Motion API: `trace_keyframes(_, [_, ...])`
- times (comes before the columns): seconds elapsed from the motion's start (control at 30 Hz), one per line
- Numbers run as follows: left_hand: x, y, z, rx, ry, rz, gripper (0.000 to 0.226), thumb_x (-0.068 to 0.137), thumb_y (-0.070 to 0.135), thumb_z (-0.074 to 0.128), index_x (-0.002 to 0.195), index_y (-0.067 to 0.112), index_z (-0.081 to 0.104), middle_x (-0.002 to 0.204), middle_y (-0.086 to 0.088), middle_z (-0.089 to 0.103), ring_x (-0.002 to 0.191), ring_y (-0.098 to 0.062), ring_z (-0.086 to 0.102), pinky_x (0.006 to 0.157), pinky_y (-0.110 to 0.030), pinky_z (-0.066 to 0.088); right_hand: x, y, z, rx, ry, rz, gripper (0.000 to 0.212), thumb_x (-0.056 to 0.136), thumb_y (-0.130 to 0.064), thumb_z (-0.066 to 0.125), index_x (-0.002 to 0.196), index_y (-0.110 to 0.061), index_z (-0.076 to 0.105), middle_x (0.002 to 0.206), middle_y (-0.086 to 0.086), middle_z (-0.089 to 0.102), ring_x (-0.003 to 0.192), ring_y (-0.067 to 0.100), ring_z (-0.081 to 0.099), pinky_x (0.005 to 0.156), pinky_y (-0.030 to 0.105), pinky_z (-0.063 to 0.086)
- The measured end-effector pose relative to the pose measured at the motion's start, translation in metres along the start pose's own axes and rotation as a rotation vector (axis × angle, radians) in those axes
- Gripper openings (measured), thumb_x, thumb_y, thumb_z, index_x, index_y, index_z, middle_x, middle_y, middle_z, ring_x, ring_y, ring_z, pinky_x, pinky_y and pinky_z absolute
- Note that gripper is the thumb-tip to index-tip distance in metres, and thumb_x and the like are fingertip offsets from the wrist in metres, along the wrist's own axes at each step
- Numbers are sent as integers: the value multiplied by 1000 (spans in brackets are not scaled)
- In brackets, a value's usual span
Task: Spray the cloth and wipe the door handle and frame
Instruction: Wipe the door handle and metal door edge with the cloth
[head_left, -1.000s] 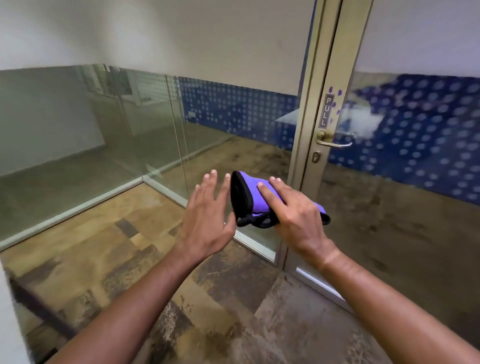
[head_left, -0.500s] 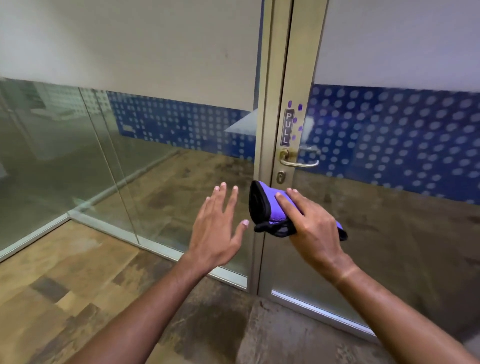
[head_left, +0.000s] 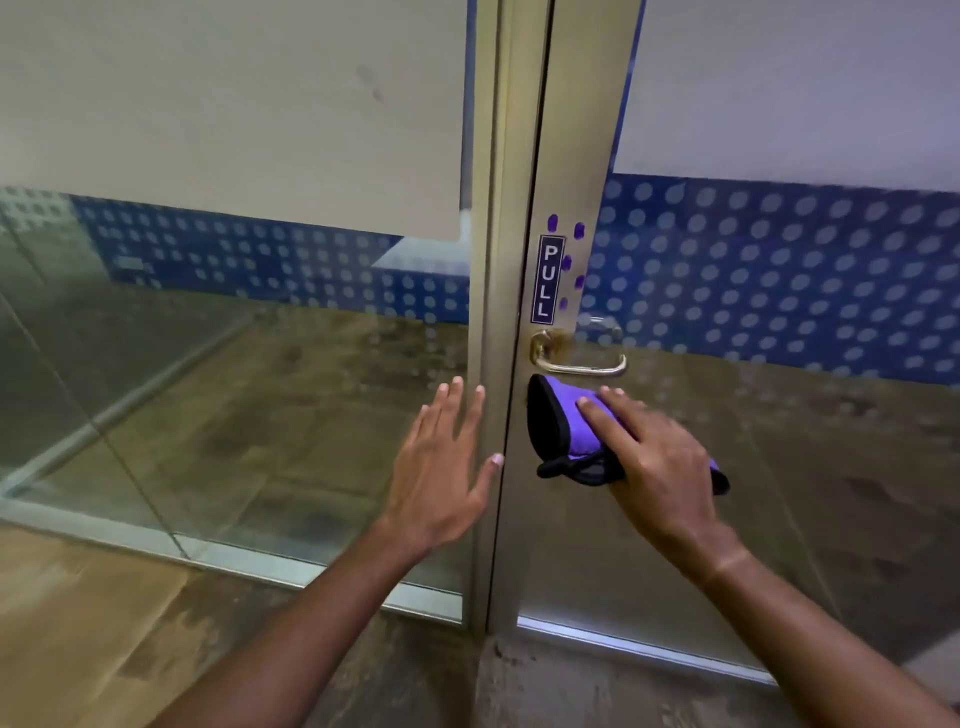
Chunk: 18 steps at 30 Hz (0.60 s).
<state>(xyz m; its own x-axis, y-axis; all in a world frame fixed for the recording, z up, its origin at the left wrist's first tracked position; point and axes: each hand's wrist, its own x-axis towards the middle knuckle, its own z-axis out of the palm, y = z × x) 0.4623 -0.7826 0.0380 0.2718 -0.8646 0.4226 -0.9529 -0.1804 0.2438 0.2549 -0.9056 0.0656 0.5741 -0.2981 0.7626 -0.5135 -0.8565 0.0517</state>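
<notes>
The right hand (head_left: 657, 462) holds a folded purple cloth (head_left: 569, 431) with a black edge, fingers laid over its top, against the metal door frame (head_left: 566, 156) just below the brass door handle (head_left: 576, 358) — the handle sits at about twelve o'clock from the cloth, near it but apart. The left hand (head_left: 441, 467) is spread flat with straight fingers at about nine o'clock from the cloth, holding nothing, its fingertips by the frame's left upright — whether they touch it is unclear. A PULL sign (head_left: 549, 278) sits above the handle.
</notes>
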Motion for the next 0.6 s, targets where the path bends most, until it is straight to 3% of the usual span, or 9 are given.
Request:
trace_keyframes(0.23, [82, -13, 33, 74, 60, 35, 78, 100, 44, 42, 160, 16, 2, 166, -12, -10, 155, -25, -10, 126, -38, 0, 35, 42, 56, -7, 43, -18, 43, 77, 0, 74, 119, -9, 69, 123, 21, 66, 105, 38, 66, 82, 40, 52])
trace_keyframes(0.43, [134, -24, 55, 102, 123, 50, 75, 95, 39, 39, 159, 13, 8, 167, -15, -2, 155, -28, -4, 125, -41, 4, 68, 59, 92, -13, 48, -51, 32, 88, -10, 61, 119, -9, 69, 124, 22, 65, 109, 38, 64, 86, 42, 49])
trace_keyframes(0.6, [166, -38, 66, 94, 181, 53, 76, 93, 37, 33, 159, 10, 5, 167, -16, -2, 155, -28, -4, 126, -42, 5, 89, 62, 115, -55, 8, -75, 29, 86, -11, 67, 114, -11, 71, 121, 19, 67, 109, 36, 64, 85, 40, 48])
